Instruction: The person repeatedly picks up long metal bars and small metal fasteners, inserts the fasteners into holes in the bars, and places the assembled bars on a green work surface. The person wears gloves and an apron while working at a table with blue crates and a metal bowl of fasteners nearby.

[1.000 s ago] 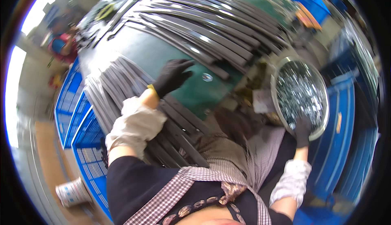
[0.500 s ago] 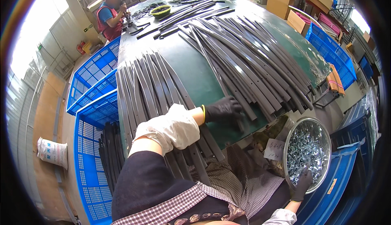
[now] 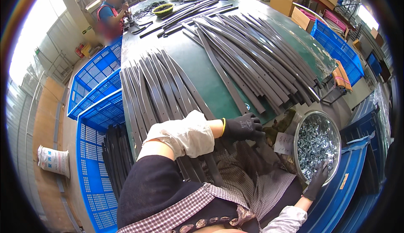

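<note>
My left hand (image 3: 246, 127), in a black glove, hovers by the near table edge, fingers apart and bent downward, with nothing visible in it. Just beyond it lies the end of a dark flat strip (image 3: 223, 70), with a small shiny piece (image 3: 247, 106) at its tip. In a black glove too, my right hand (image 3: 316, 181) reaches over the near rim of a round metal basin (image 3: 339, 151). The basin holds many small silvery metal clips (image 3: 313, 144); my fingertips pinch among them, apparently on a clip. A handwritten paper note (image 3: 284, 143) sits beside the basin.
Dark strips (image 3: 158, 85) fan out at the left, and a larger pile (image 3: 265, 60) at the right of the green table (image 3: 185, 58). Blue crates (image 3: 90, 174) flank the left side. A person (image 3: 110, 18) works at the far left, near a yellow-green basket (image 3: 163, 9).
My left hand has moved right and nearer, off the strip, whose end now shows with the shiny piece. My right fingers have shifted slightly up and right among the clips.
</note>
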A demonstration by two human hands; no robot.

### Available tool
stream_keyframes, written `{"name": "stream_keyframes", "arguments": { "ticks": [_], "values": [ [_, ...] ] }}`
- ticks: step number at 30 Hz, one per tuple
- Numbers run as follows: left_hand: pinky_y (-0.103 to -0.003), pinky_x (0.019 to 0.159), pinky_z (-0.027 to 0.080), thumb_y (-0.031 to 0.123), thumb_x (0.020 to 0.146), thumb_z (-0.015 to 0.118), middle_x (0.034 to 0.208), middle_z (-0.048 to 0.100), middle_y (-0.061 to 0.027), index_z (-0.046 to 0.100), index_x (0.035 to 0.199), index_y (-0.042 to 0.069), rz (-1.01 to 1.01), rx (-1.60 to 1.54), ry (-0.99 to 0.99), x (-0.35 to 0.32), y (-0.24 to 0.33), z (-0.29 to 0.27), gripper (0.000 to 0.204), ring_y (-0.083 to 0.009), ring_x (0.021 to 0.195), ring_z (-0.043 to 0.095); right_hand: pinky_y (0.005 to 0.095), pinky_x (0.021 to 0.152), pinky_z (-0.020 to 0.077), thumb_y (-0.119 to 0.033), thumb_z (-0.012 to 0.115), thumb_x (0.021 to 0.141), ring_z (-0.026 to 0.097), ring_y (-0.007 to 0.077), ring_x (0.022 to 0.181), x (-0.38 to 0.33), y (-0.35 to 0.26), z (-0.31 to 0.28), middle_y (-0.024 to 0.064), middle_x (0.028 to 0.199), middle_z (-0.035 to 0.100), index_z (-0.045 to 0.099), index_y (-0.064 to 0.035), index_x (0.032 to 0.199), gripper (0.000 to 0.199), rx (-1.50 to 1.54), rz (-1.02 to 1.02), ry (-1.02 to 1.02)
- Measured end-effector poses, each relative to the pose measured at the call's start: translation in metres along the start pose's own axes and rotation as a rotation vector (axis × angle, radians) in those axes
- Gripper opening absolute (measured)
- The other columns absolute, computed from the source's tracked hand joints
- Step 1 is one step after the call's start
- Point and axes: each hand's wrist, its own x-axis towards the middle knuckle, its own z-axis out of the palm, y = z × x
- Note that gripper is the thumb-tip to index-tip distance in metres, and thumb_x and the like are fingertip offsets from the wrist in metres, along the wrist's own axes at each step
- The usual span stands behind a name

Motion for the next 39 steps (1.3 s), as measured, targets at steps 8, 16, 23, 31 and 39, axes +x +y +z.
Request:
{"name": "stream_keyframes", "arguments": {
  "ticks": [8, 16, 23, 31, 39],
  "values": [
    [-0.044, 0.083, 0.045, 0.031, 0.078, 0.072, 0.100, 0.063, -0.0001, 0.070, 0.109, 0.025, 0.101, -0.024, 0.162, 0.022, 0.004, 0.022, 0.032, -0.0256, 0.097, 0.057, 0.0370, 0.066, 0.0486, -0.009, 0.059, 0.091, 0.058, 0.0252, 0.076, 0.077, 0.080, -0.063, 0.0130, 0.098, 0.064, 0.063, -0.0038, 0.122, 0.032, -1.206, -0.959, 0.048],
    [-0.044, 0.089, 0.046, 0.028, 0.072, 0.080, 0.103, 0.065, -0.0030, 0.070, 0.115, 0.018, -0.114, -0.068, 0.146, 0.018, 0.020, 0.027, 0.045, -0.0284, 0.101, 0.059, 0.0182, 0.047, 0.0313, -0.022, 0.070, 0.095, 0.044, 0.0014, 0.053, -0.032, -0.026, 0.000, -0.0037, 0.073, 0.061, 0.069, -0.0079, 0.103, 0.016, 0.116, 0.035, -0.003],
    [-0.045, 0.094, 0.046, 0.025, 0.071, 0.082, 0.112, 0.063, -0.0095, 0.067, 0.122, 0.013, -0.184, -0.180, 0.143, 0.013, 0.019, 0.024, 0.055, -0.0335, 0.108, 0.058, 0.0148, 0.049, 0.0356, -0.016, 0.066, 0.097, 0.047, 0.0005, 0.060, -0.123, -0.055, 0.050, -0.0041, 0.083, 0.063, 0.067, -0.0118, 0.105, 0.009, 0.345, 0.082, -0.302],
    [-0.041, 0.069, 0.049, 0.025, 0.076, 0.079, 0.091, 0.061, -0.0068, 0.069, 0.106, 0.010, 0.047, -0.350, -0.061, 0.013, 0.105, -0.025, 0.036, -0.0287, 0.082, 0.061, 0.0229, 0.068, 0.0495, -0.005, 0.066, 0.095, 0.056, 0.0038, 0.079, -0.196, -0.079, 0.105, 0.0013, 0.089, 0.064, 0.062, -0.0008, 0.108, 0.014, 0.249, -0.268, -0.756],
    [-0.040, 0.071, 0.052, 0.019, 0.077, 0.068, 0.092, 0.062, -0.0056, 0.068, 0.097, 0.013, 0.123, -0.333, -0.061, 0.009, 0.095, -0.026, 0.021, -0.0265, 0.084, 0.065, 0.0280, 0.079, 0.0515, -0.029, 0.086, 0.080, 0.059, 0.0111, 0.086, -0.188, -0.069, 0.114, 0.0060, 0.094, 0.064, 0.063, 0.0002, 0.115, 0.050, 0.117, -0.064, -0.778]
  ]
}}
